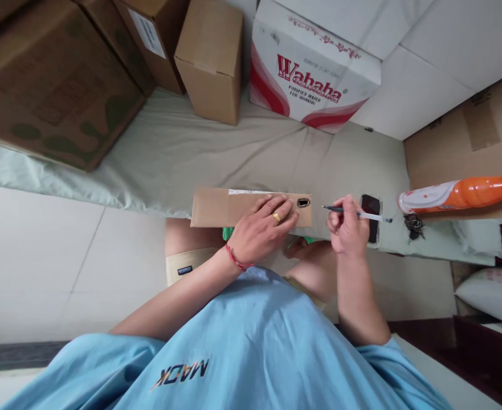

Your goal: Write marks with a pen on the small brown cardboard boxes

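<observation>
A long brown cardboard piece (216, 208) lies along the near edge of the cloth-covered surface, a white label strip on its far side. Near its right end is a small dark-rimmed hole (303, 203). My left hand (261, 225) rests flat on the cardboard, fingers stretched out just left of the hole. To the right of the cardboard, my right hand (348, 228) grips a pen (372, 217) between thumb and fingers. The pen's dark tip points left toward the hole, apart from the cardboard. A dark phone (371, 206) lies just beyond my right hand.
On the right are an orange bottle (481, 191) lying on its side and a bunch of keys (413, 226). A white and red Wahaba-style water carton (314, 74) and several brown boxes (210, 62) stand along the back. The pale green cloth (169, 154) covers the surface.
</observation>
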Motion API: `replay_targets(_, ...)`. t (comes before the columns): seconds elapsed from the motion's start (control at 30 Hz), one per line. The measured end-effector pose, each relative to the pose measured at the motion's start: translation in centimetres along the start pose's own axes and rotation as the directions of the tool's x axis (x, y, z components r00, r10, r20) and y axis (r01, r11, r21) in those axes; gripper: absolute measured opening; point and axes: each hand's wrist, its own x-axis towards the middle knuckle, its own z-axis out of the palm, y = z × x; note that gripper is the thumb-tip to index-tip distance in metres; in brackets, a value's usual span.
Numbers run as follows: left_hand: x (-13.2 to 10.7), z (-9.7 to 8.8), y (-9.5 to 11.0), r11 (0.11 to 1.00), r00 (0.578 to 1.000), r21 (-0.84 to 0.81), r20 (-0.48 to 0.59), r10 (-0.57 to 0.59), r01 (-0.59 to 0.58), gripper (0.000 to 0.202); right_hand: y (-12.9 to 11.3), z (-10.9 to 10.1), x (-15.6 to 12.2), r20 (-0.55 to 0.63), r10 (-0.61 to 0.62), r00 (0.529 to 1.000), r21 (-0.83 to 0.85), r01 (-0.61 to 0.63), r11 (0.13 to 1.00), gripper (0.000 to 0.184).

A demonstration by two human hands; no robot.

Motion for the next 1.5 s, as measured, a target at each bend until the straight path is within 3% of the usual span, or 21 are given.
replay_targets(0.17, 0.1, -0.2, 0.1, 0.997, 1.0, 0.07, -0.014, 0.021, -0.02, 0.027, 0.1, 1.7, -0.4, 0.158, -0.079, 0.984, -0.149, 0.103, 0.983, 0.019)
replay_targets(0.3, 0.2, -0.3, 0.2, 0.99, 0.998, 0.134, -0.039, 0.059, -0.053, 0.025, 1.2, 2.6, -0.4, 0.182, -0.133, 0.974, -0.285, 0.182, 0.941, 0.009)
replay_targets(0.53, 0.2, -0.6, 0.3, 0.995, 0.999, 0.086, 0.014, 0.039, -0.04, 0.028, 2.5, 4.1, -1.1, -0.012, -0.3, 0.954, -0.388, 0.272, 0.881, 0.013)
replay_targets(0.73, 0.2, -0.6, 0.3, 0.984, 0.996, 0.161, -0.038, 0.079, -0.072, 0.025, 2.5, 4.2, -1.4, -0.012, -0.38, 0.925, -0.447, 0.335, 0.829, 0.012)
replay_targets(0.97, 0.2, -0.5, 0.2, 0.978, 0.994, 0.196, -0.058, 0.091, -0.079, 0.022, 2.8, 4.6, -1.2, -0.015, -0.526, 0.851, -0.553, 0.431, 0.713, 0.013)
replay_targets(1.17, 0.2, -0.4, 0.2, 0.979, 0.995, 0.191, -0.056, 0.084, -0.072, 0.021, 2.6, 4.5, -1.2, 0.038, -0.524, 0.851, -0.574, 0.448, 0.685, 0.013)
replay_targets(1.5, 0.2, -0.4, 0.2, 0.977, 0.993, 0.2, -0.074, 0.094, -0.077, 0.021, 2.8, 4.0, -1.2, 0.103, -0.447, 0.889, -0.548, 0.425, 0.721, 0.018)
